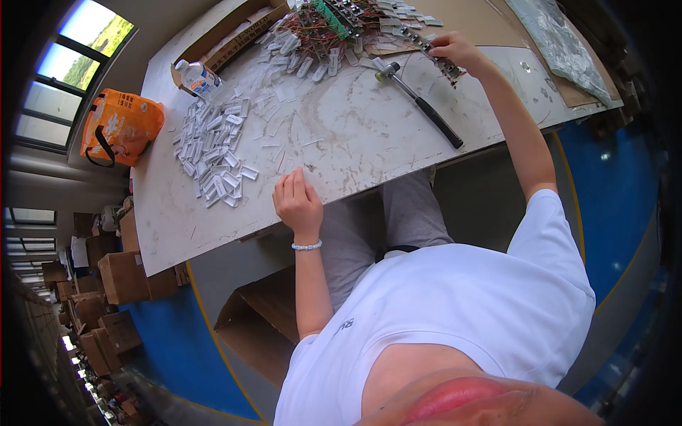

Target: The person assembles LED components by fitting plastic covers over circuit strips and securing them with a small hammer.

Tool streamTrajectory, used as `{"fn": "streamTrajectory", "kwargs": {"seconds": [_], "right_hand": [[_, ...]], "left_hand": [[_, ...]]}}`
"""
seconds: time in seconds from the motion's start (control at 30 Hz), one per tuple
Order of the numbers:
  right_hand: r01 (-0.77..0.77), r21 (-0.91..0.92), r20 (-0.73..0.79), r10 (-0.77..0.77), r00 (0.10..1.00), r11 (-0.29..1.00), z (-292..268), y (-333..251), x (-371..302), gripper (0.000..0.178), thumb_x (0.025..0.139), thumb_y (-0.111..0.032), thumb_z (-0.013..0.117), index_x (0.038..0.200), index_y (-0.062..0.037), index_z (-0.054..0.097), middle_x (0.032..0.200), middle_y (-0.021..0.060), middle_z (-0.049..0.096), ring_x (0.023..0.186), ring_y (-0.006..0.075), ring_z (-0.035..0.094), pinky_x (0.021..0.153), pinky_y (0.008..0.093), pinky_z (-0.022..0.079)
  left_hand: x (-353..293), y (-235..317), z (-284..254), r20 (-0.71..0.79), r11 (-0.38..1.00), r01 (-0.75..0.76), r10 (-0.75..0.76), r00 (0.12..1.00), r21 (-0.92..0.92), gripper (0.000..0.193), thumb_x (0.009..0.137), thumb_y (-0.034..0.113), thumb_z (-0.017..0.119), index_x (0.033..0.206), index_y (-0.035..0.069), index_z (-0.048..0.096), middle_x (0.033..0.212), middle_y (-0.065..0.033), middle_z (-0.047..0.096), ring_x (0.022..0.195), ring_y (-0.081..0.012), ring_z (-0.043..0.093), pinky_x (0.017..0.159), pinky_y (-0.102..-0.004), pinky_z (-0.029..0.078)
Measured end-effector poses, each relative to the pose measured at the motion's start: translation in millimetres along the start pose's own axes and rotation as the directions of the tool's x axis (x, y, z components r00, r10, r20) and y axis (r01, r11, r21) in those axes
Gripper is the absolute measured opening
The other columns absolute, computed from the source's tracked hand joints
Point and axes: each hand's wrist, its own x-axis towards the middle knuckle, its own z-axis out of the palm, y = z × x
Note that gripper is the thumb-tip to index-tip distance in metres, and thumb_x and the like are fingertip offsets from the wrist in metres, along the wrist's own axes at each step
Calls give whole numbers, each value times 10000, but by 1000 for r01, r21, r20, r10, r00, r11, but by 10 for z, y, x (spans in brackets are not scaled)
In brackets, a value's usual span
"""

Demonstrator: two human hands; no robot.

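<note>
My right hand (460, 54) reaches to the far right of the table and is closed on one end of a narrow strip of small dark and silvery parts (447, 69). This strip slants across the tabletop beside the pile; its exact kind cannot be made out. A hammer (426, 110) with a black grip and a yellowish-faced head lies just left of and nearer than that hand. At the table's front edge rests my left hand (297, 197), fingers loosely bent and side by side, with nothing visible in them. Short white plastic pieces (213, 145) lie heaped beyond it to the left.
A tangle of wired parts with a green strip (332, 20) covers the far middle of the white table (341, 153). A bottle (199, 78), a long cardboard box (234, 44) and an orange bag (122, 126) stand left. Clear plastic wrap (561, 50) lies far right.
</note>
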Motion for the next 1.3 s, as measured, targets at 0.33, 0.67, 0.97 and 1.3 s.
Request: {"fn": "streamTrajectory", "kwargs": {"seconds": [0.33,0.67,0.97,1.3], "right_hand": [[248,-13,-18,-248,969,969,-175,-1201,-114,329,964,-186,650,1205,36,678,937,16,694,771,62,607,690,233,488],[375,-507,180,-330,927,776,2536,-1506,-727,473,875,-196,635,1318,-43,569,1016,259,690,1003,413,662,891,489,519],[434,-368,35,-455,890,822,2766,-1445,-1027,375,907,-218,688,1221,-24,625,1085,181,654,1002,371,644,858,450,525],[32,711,355,-398,846,702,2624,-1657,-1330,555,952,-136,685,1463,-77,475,1009,58,658,844,104,620,693,259,515]], "left_hand": [[8,-48,-31,-66,968,-14,-3,998,-250,253,846,4,626,1086,28,704,1057,-100,699,1020,-291,639,869,-404,509],[131,-1087,-557,-66,951,209,-229,971,-226,259,860,14,621,1111,4,684,1072,-139,689,1065,-333,606,926,-428,491],[495,-1834,-558,287,985,68,-20,958,-160,371,791,140,777,1118,-17,697,1149,-146,666,1154,-341,585,995,-423,475],[816,-499,-618,-2,767,-268,328,945,-584,468,745,112,861,1164,14,676,1193,-120,660,1010,-252,682,829,-363,577]]}}
